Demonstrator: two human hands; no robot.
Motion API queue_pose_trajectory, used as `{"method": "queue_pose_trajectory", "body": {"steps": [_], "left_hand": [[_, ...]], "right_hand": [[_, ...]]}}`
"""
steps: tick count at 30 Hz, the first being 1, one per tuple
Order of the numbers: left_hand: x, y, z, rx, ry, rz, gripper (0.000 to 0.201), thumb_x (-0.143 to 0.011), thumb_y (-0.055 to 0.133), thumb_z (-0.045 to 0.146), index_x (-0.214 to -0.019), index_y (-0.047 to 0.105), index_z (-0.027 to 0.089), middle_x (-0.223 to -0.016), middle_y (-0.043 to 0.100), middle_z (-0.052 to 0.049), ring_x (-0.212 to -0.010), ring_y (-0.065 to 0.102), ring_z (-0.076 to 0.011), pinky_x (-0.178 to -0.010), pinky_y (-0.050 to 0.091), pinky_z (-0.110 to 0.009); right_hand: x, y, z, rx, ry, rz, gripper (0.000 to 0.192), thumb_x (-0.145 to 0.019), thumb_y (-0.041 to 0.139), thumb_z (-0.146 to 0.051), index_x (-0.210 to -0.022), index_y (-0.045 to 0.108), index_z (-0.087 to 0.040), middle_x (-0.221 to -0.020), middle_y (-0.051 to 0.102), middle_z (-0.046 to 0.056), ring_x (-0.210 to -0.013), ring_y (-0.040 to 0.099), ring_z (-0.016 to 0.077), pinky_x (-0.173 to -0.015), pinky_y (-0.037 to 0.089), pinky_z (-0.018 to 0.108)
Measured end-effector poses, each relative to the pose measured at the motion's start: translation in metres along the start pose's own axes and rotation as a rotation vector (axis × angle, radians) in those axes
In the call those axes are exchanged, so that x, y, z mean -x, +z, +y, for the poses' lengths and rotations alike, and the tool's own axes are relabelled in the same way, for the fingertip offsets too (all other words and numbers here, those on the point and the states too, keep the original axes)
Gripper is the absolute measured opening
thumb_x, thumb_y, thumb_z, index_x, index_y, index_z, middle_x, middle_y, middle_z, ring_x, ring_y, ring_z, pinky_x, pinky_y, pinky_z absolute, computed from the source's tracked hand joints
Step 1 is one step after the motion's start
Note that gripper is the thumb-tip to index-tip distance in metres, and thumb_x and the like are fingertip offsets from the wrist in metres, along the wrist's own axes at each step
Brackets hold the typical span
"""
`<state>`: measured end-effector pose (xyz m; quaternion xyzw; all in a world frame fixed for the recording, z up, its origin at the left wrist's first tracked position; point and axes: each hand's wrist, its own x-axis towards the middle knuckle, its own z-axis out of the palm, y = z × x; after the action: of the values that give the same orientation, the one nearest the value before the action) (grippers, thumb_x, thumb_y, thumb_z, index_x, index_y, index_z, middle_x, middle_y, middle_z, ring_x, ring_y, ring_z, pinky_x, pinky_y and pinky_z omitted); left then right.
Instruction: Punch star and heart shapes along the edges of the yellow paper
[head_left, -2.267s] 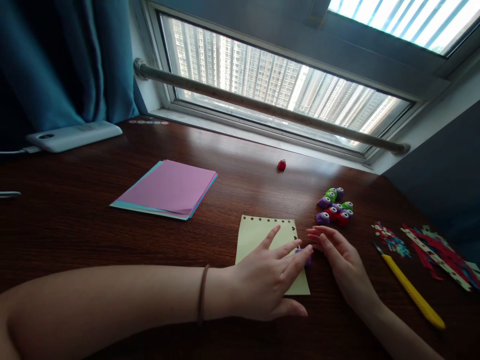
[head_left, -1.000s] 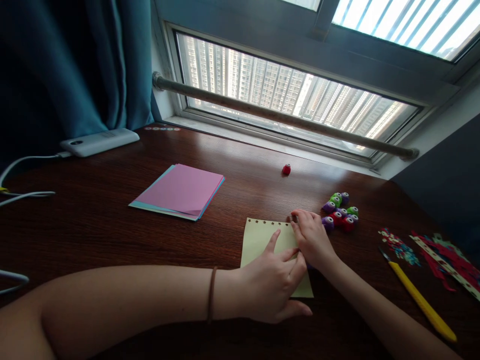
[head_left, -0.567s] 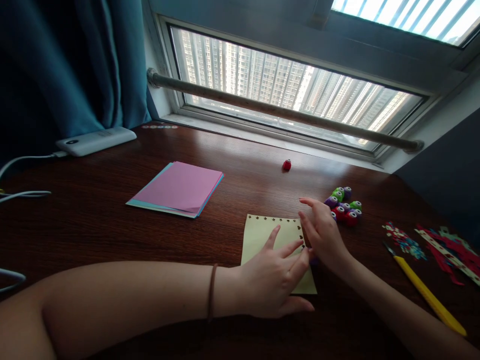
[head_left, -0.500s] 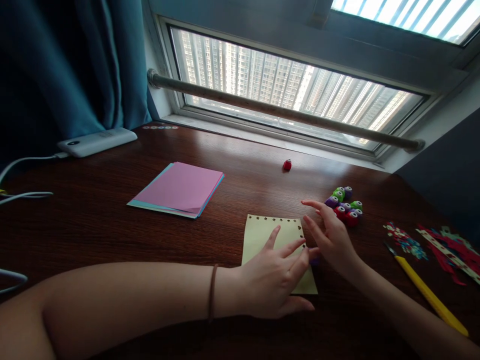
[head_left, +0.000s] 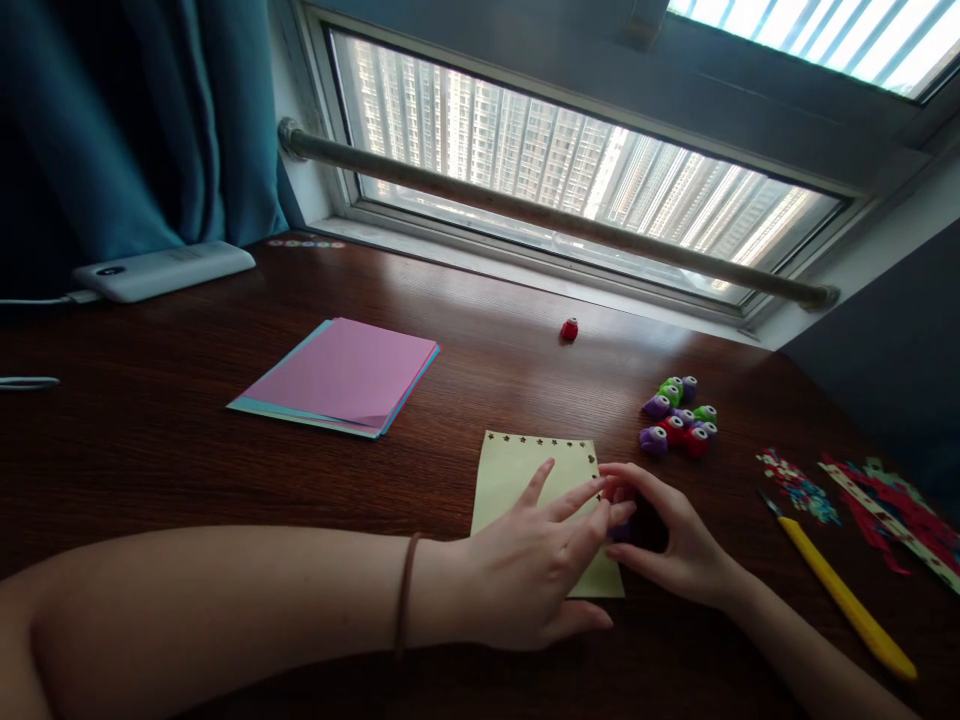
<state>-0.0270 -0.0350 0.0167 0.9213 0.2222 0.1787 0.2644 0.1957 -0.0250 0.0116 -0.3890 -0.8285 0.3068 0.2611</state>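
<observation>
At the near side, we find the left hand (head_left: pixel 544 565) resting on the pale yellow sheet (head_left: pixel 502 480), its grip spread open, with fingertips at a purple punch (head_left: pixel 622 522) by the sheet's right edge. The right hand (head_left: pixel 686 550) forms a wide curve about that punch, thumb and fingers apart; we cannot tell whether its grip has closed on it. Half a second earlier this hand was extended towards the far right; it has since drawn back to the punch, while the left hand has stayed put. To the right lie a yellow-handled knife (head_left: pixel 847 598), paper strips (head_left: pixel 896 505) and a confetti pile (head_left: pixel 801 488). Farther off, we note clustered punches (head_left: pixel 675 430), a coloured paper stack (head_left: pixel 345 370) at left and, beyond, a lone red punch (head_left: pixel 569 330) on the table (head_left: pixel 495 380).
</observation>
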Motion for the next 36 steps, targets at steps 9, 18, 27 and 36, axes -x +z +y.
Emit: {"method": "queue_pose_trajectory", "body": {"steps": [9,18,27,36], "left_hand": [[0.0,-0.001,0.002,-0.043,0.009,0.009,0.074,-0.084,0.048,0.041,-0.138,0.005,0.014,-0.144,0.027,-0.008,-0.137,0.005,-0.0201,-0.108,0.003,-0.059],[0.002,0.008,0.001,-0.152,-0.107,0.051,0.083,-0.077,0.055,0.028,-0.139,0.001,0.014,-0.145,0.022,-0.012,-0.136,-0.001,-0.0299,-0.107,0.012,-0.061],[0.002,0.006,0.001,-0.083,-0.13,0.039,0.084,-0.077,0.053,0.028,-0.139,-0.003,0.018,-0.145,0.023,-0.009,-0.135,0.007,-0.0314,-0.107,0.015,-0.061],[0.001,0.006,0.0,-0.083,-0.152,0.037,0.079,-0.079,0.051,0.031,-0.14,0.002,0.018,-0.144,0.025,-0.01,-0.133,0.015,-0.0333,-0.108,0.014,-0.057]], "right_hand": [[0.0,0.001,0.001,0.047,0.013,0.017,0.054,-0.077,0.06,-0.017,-0.125,0.037,-0.024,-0.102,0.056,0.006,-0.091,0.056,0.0184,-0.081,0.048,0.03],[0.002,-0.001,0.003,0.073,0.016,0.014,0.052,-0.077,0.06,-0.016,-0.124,0.039,-0.025,-0.115,0.052,0.007,-0.104,0.051,0.0217,-0.089,0.045,0.035],[-0.004,-0.031,0.02,0.185,0.028,0.189,0.046,-0.079,0.059,-0.023,-0.122,0.043,-0.021,-0.096,0.057,0.006,-0.085,0.055,0.0195,-0.079,0.046,0.035],[0.002,-0.069,0.042,0.355,0.073,0.324,0.05,-0.076,0.063,-0.03,-0.122,0.046,-0.023,-0.096,0.06,0.007,-0.083,0.058,0.0219,-0.076,0.048,0.039]]}}
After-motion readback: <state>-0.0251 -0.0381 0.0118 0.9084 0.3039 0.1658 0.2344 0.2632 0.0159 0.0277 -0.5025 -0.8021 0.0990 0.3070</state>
